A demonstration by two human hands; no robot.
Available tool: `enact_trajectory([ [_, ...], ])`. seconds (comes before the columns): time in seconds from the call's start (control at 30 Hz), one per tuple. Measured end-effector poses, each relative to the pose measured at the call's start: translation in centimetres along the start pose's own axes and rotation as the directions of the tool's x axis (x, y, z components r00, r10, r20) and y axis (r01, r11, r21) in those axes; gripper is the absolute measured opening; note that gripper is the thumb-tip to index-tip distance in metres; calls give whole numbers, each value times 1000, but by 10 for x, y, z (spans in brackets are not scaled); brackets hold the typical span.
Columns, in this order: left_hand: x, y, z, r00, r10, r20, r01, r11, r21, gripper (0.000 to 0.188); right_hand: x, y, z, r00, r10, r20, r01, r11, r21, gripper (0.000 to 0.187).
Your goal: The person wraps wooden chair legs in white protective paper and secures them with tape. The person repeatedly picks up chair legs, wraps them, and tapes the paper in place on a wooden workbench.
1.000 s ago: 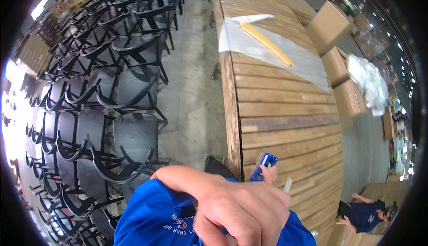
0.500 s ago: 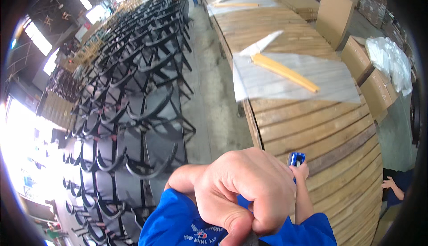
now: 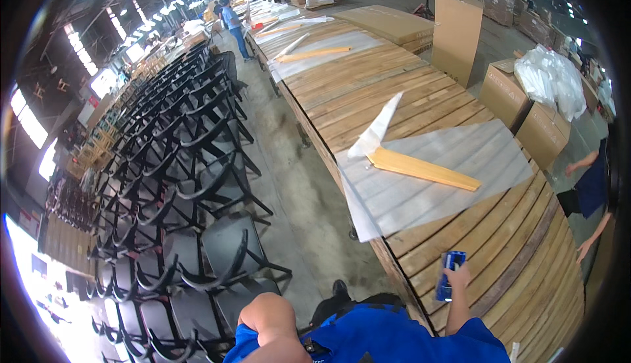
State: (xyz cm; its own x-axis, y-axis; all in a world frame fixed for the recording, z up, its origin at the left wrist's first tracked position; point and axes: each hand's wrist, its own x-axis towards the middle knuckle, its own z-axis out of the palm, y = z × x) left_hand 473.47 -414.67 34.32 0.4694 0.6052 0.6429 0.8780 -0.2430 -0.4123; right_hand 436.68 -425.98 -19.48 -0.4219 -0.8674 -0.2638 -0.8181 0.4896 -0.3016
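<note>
My right hand [image 3: 458, 276] is closed around a blue oblong item [image 3: 449, 292] with dark and pale patches, whose kind I cannot make out. It is held over the near part of the slatted wooden table [image 3: 503, 277]. My left arm is bent at the bottom edge, and its hand is out of the picture. Farther along, a yellowish wooden piece [image 3: 427, 171] lies on a translucent white foam sheet [image 3: 453, 205]. A second limb, wrapped in white foam [image 3: 380, 129], meets it at an angle. Neither hand touches them.
Rows of black chairs [image 3: 223, 248] stand left of the aisle. More wooden pieces [image 3: 315, 53] lie on sheets farther down the table. Cardboard boxes [image 3: 458, 34] and bundled clear plastic [image 3: 552, 80] are at the right. A person in dark clothing [image 3: 591, 182] stands at the right edge; others are far off.
My left hand, fisted close in front of the view, has gone out of the picture at the bottom. My right hand still holds the blue item. The view has shifted, showing more of the hall.
</note>
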Motion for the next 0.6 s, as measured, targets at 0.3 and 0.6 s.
enact_trajectory([
  [0.3,-59,198,-90,750,-661,39,148,110,-983,52,-3,-13,7,963,268,-31,-260,953,154,99],
  [0.6,-209,271,-131,816,-427,-391,98,-564,820,50,12,-66,-9,856,517,-34,-506,848,157,106],
])
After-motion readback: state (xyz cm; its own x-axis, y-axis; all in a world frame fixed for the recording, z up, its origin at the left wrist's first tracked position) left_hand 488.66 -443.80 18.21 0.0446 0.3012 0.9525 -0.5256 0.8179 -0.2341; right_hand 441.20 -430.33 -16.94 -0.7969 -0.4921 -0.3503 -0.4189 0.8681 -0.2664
